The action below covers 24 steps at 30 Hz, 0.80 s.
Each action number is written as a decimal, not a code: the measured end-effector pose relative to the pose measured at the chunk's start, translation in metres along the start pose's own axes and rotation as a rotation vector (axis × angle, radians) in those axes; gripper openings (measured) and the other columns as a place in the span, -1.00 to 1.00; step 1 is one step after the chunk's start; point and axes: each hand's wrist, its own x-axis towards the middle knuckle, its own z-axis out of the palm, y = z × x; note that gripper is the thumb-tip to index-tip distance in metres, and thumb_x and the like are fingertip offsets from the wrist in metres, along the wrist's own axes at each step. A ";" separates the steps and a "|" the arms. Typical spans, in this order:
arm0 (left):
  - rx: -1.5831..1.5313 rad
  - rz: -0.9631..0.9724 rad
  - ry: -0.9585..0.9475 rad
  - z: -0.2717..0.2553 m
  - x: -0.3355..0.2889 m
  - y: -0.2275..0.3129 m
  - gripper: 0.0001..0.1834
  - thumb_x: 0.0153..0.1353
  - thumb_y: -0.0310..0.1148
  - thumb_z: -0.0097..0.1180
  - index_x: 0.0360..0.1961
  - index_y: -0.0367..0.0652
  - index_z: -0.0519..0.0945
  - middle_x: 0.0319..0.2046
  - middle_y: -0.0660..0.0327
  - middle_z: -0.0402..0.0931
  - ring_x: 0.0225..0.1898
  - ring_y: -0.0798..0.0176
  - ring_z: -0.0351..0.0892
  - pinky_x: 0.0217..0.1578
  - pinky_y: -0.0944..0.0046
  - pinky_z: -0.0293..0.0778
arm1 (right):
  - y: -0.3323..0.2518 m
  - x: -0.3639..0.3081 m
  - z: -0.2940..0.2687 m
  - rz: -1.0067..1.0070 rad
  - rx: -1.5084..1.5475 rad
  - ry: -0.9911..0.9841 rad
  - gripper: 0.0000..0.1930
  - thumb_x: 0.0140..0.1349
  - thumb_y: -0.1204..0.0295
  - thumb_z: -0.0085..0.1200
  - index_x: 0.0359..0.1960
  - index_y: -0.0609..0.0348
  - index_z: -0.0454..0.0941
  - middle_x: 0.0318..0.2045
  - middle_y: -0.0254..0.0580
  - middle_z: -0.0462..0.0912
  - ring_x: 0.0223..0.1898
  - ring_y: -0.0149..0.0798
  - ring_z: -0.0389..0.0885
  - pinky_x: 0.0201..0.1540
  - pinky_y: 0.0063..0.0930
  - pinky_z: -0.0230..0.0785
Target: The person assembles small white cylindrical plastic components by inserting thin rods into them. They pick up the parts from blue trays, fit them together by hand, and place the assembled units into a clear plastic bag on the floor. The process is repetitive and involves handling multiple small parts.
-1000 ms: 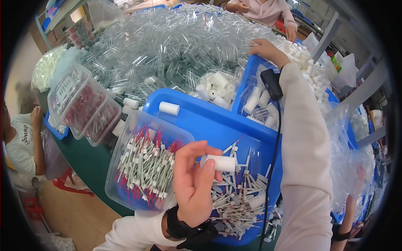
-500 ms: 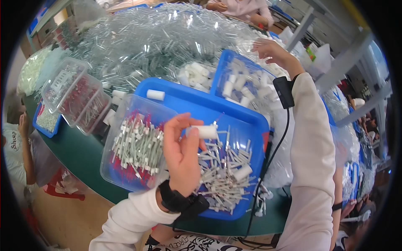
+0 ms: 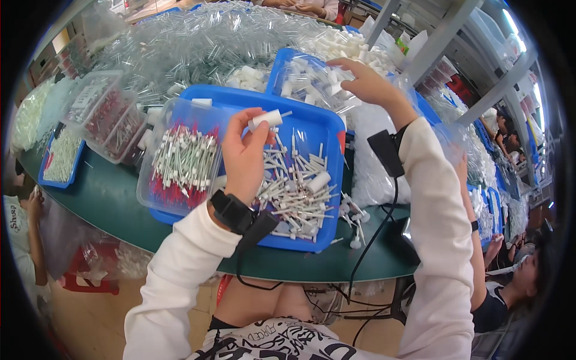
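Observation:
My left hand [image 3: 243, 159] is closed, pinching a white plastic cylinder [image 3: 267, 119] with a thin pale rod sticking out of its right end. It hovers over a big blue tray [image 3: 337, 210] of loose thin-stemmed white pieces [image 3: 297, 201] and a few white cylinders [image 3: 318, 182]. Left of that hand, a clear plastic box [image 3: 146, 191] holds white-and-red stemmed pieces [image 3: 186, 153] laid side by side. My right hand [image 3: 363, 81] is open, thumb apart from the fingers, above the right side of a smaller blue tray [image 3: 278, 66] containing white cylinders. Nothing shows in its fingers.
Clear tubes [image 3: 198, 45] form a large heap at the back. Stacked clear boxes [image 3: 108, 120] and a small blue tray [image 3: 62, 157] stand left on the green table [image 3: 114, 195]. A cable [image 3: 379, 240] hangs by my right forearm. Other people sit around the table.
The view has shifted, so the trays and heap appear higher and further left. My left hand still grips the cylinder; my right thumb now stands more clearly apart from the fingers.

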 end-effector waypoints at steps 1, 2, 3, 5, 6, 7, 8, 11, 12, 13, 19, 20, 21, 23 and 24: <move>-0.003 -0.005 -0.017 0.001 -0.001 -0.001 -0.75 0.14 -0.56 -0.05 -0.13 -0.35 0.35 -0.26 0.12 0.43 -0.36 0.38 0.47 -0.34 0.43 0.43 | -0.007 -0.010 0.001 0.017 -0.008 0.048 -0.52 -0.02 0.45 -0.03 0.04 -0.07 0.37 0.00 -0.10 0.42 0.07 -0.12 0.31 0.04 -0.31 0.23; -0.014 -0.011 -0.044 0.006 -0.003 -0.001 -0.74 0.14 -0.56 -0.05 -0.12 -0.36 0.36 -0.26 0.11 0.44 -0.34 0.36 0.48 -0.32 0.42 0.44 | -0.013 -0.024 -0.001 -0.024 -0.063 0.192 -0.57 0.04 0.43 -0.06 0.03 -0.06 0.38 -0.10 -0.06 0.49 -0.13 -0.22 0.48 -0.17 -0.40 0.35; 0.001 -0.010 -0.053 0.002 -0.002 -0.002 -0.74 0.13 -0.56 -0.05 -0.12 -0.37 0.36 -0.26 0.09 0.44 -0.32 0.35 0.49 -0.30 0.41 0.45 | -0.031 -0.032 0.002 0.071 0.084 0.212 -0.58 0.06 0.42 -0.07 0.03 -0.05 0.38 -0.14 -0.07 0.51 -0.23 -0.28 0.50 -0.26 -0.46 0.34; 0.049 -0.015 -0.070 -0.004 -0.002 0.001 -0.73 0.13 -0.54 -0.02 -0.12 -0.38 0.36 -0.25 0.06 0.45 -0.32 0.32 0.51 -0.27 0.39 0.47 | -0.080 -0.057 -0.003 0.274 0.358 0.244 -0.61 0.10 0.41 -0.08 0.03 -0.03 0.37 -0.20 -0.09 0.54 -0.43 -0.38 0.53 -0.45 -0.56 0.33; 0.057 -0.020 -0.072 -0.004 -0.001 0.002 -0.72 0.13 -0.54 -0.01 -0.12 -0.39 0.36 -0.25 0.06 0.45 -0.33 0.32 0.51 -0.27 0.38 0.47 | -0.089 -0.068 0.007 0.205 0.417 0.384 -0.64 0.13 0.38 -0.06 0.00 0.03 0.38 -0.27 -0.15 0.58 -0.62 -0.51 0.46 -0.63 -0.67 0.19; 0.067 -0.023 -0.072 -0.005 -0.001 0.003 -0.72 0.13 -0.53 0.00 -0.12 -0.39 0.36 -0.25 0.06 0.45 -0.34 0.32 0.51 -0.28 0.38 0.47 | -0.097 -0.078 0.019 0.220 0.491 0.395 -0.65 0.12 0.38 -0.03 -0.01 0.04 0.38 -0.28 -0.16 0.58 -0.59 -0.51 0.46 -0.60 -0.67 0.20; 0.056 -0.018 -0.073 -0.004 -0.001 0.002 -0.73 0.13 -0.51 0.01 -0.14 -0.39 0.38 -0.29 0.07 0.48 -0.39 0.34 0.52 -0.33 0.40 0.46 | -0.103 -0.087 0.029 0.236 0.557 0.409 -0.65 0.11 0.37 -0.01 -0.02 0.06 0.38 -0.29 -0.18 0.58 -0.56 -0.51 0.47 -0.57 -0.67 0.21; 0.071 -0.026 -0.037 -0.001 -0.001 0.002 -0.75 0.15 -0.45 0.03 -0.16 -0.36 0.41 -0.37 0.11 0.51 -0.43 0.39 0.51 -0.39 0.43 0.44 | -0.090 -0.105 0.063 0.191 0.585 0.356 -0.65 0.08 0.36 0.05 -0.06 0.10 0.39 -0.32 -0.21 0.60 -0.49 -0.51 0.47 -0.47 -0.66 0.24; 0.042 -0.043 -0.037 0.001 -0.001 0.001 -0.75 0.15 -0.43 0.04 -0.17 -0.34 0.42 -0.39 0.12 0.52 -0.45 0.40 0.50 -0.41 0.44 0.43 | -0.086 -0.106 0.071 0.164 0.569 0.323 -0.65 0.07 0.35 0.07 -0.07 0.11 0.40 -0.34 -0.23 0.61 -0.46 -0.51 0.46 -0.43 -0.66 0.25; 0.014 -0.059 -0.038 0.003 -0.002 0.001 -0.75 0.15 -0.41 0.04 -0.17 -0.33 0.43 -0.41 0.13 0.53 -0.47 0.42 0.49 -0.42 0.46 0.41 | -0.083 -0.106 0.075 0.176 0.499 0.320 -0.65 0.06 0.35 0.08 -0.09 0.12 0.41 -0.35 -0.24 0.61 -0.45 -0.50 0.46 -0.40 -0.65 0.25; -0.029 -0.094 -0.108 0.006 -0.004 0.006 -0.74 0.15 -0.36 0.07 -0.19 -0.29 0.45 -0.44 0.15 0.53 -0.50 0.48 0.44 -0.46 0.48 0.38 | -0.065 -0.104 0.106 -0.028 -0.067 0.653 -0.69 -0.05 0.29 0.12 -0.24 0.07 0.51 -0.40 -0.33 0.58 -0.29 -0.21 0.39 -0.17 -0.37 0.22; -0.022 -0.085 -0.116 0.004 -0.004 0.005 -0.74 0.15 -0.36 0.07 -0.18 -0.29 0.45 -0.44 0.15 0.54 -0.50 0.49 0.43 -0.47 0.48 0.38 | -0.066 -0.108 0.107 -0.010 -0.023 0.605 -0.70 -0.06 0.28 0.13 -0.25 0.06 0.52 -0.41 -0.33 0.57 -0.27 -0.20 0.38 -0.16 -0.36 0.20; -0.002 -0.069 -0.111 0.001 -0.004 0.004 -0.74 0.14 -0.37 0.08 -0.19 -0.29 0.45 -0.43 0.15 0.53 -0.49 0.48 0.44 -0.45 0.47 0.38 | -0.072 -0.114 0.101 0.002 0.017 0.559 -0.71 -0.07 0.28 0.14 -0.27 0.04 0.54 -0.41 -0.34 0.56 -0.25 -0.19 0.37 -0.14 -0.35 0.19; 0.037 -0.038 -0.106 -0.003 -0.005 0.002 -0.75 0.12 -0.40 0.10 -0.19 -0.29 0.46 -0.41 0.14 0.53 -0.46 0.46 0.46 -0.42 0.46 0.40 | -0.084 -0.128 0.091 -0.014 0.028 0.424 -0.75 -0.09 0.26 0.15 -0.33 0.02 0.56 -0.43 -0.34 0.55 -0.24 -0.18 0.37 -0.11 -0.32 0.16; 0.048 -0.052 -0.110 -0.002 -0.005 0.002 -0.75 0.12 -0.41 0.09 -0.18 -0.29 0.45 -0.38 0.15 0.51 -0.43 0.45 0.45 -0.37 0.45 0.40 | -0.089 -0.136 0.085 -0.041 -0.004 0.337 -0.77 -0.09 0.25 0.16 -0.37 0.02 0.57 -0.44 -0.34 0.55 -0.24 -0.18 0.37 -0.10 -0.31 0.16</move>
